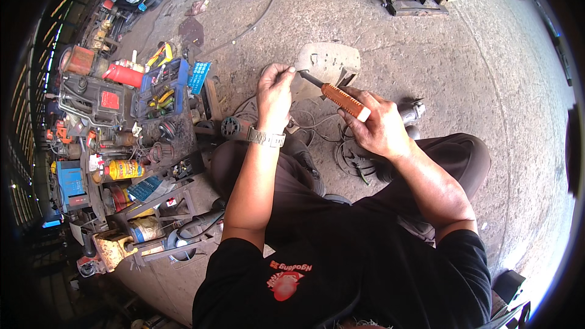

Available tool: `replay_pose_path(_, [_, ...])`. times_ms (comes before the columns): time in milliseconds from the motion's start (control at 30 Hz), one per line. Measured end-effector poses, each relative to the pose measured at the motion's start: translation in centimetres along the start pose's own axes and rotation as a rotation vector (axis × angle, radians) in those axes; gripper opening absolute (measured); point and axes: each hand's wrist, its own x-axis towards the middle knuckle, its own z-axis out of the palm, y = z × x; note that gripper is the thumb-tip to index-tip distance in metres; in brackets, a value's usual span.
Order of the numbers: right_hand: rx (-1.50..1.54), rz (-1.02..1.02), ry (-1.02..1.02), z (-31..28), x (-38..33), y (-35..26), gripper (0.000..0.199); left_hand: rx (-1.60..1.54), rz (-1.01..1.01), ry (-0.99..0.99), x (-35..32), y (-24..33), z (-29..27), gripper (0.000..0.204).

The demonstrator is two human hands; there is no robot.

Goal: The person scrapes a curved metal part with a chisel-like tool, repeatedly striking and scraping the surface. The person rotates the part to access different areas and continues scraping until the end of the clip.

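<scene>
At the far left, a cluttered stack of tools and cans (pixel 122 146) lies on the concrete floor (pixel 487 85), well apart from the work.

Left hand (pixel 274 94): the fingers (pixel 284 73) are pressed together in a pinch on a small part, too small to identify, held above the floor just in front of a pale flat plate (pixel 329 61). A wristwatch (pixel 266 138) sits on the wrist.

Right hand (pixel 379 125): the fingers (pixel 359 116) are closed around the orange handle of a screwdriver (pixel 341 100). Its dark blade points left and meets the pinched part at the left fingertips.

To do this step well, in all likelihood: keep the left pinch firm and motionless, align the blade straight with the part, and apply light, steady pressure so the tip does not slip toward the fingertips.

A small power tool (pixel 413 111) lies on the floor just right of the right hand.
</scene>
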Motion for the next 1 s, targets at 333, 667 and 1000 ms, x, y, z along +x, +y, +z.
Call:
replay_pose_path(333, [0.004,0.033,-0.034,0.05,-0.1,-0.02,0.046,0.01,0.009,-0.007,0.05,-0.2,-0.19,0.009])
replay_pose_path(667, [0.02,0.003,-0.026,0.15,-0.12,0.17,0.047,0.011,0.015,-0.006,-0.02,-0.12,-0.14,0.012])
replay_pose_path(1000, [0.019,-0.015,-0.022,0.05,0.06,0.11,0.044,0.01,0.025,-0.002,0.05,-0.03,-0.11,0.011])
